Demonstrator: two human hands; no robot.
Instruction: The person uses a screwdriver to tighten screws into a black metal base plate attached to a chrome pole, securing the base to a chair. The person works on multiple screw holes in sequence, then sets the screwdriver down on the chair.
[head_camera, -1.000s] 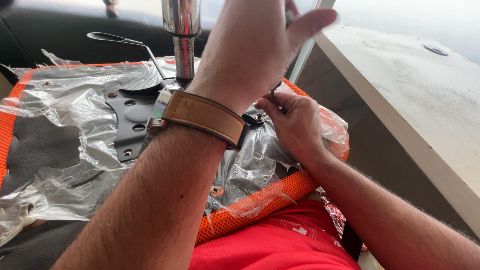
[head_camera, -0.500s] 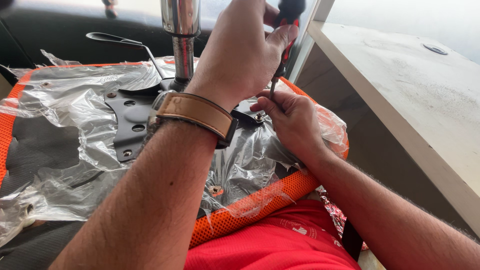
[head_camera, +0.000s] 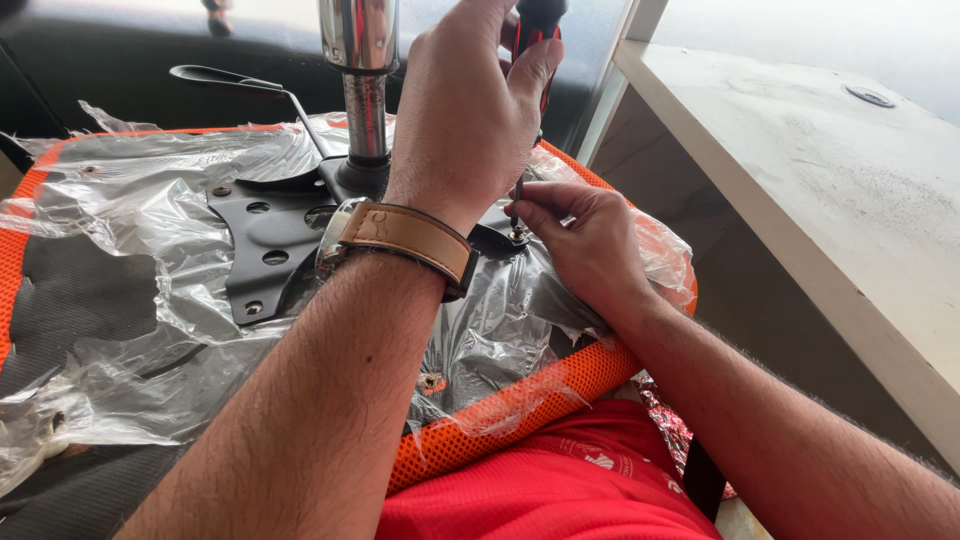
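My left hand (head_camera: 465, 110), with a tan leather strap (head_camera: 405, 232) on its wrist, is closed around the red and black handle of a screwdriver (head_camera: 540, 20) held upright. My right hand (head_camera: 585, 240) pinches the thin shaft just above its tip, which meets a screw on the black metal plate (head_camera: 265, 235). The plate is fixed to the underside of an upturned chair seat with an orange mesh rim (head_camera: 520, 405). The left forearm hides part of the plate.
A chrome column (head_camera: 360, 40) rises from the plate's middle, with a black lever (head_camera: 230, 80) to its left. Crinkled clear plastic (head_camera: 140, 200) covers the seat. A pale desk top (head_camera: 830, 170) runs along the right. Red cloth lies at the bottom.
My left hand, whose fingers were spread a second ago, has closed on the screwdriver handle and stands more upright. The right hand has stayed at the shaft's tip.
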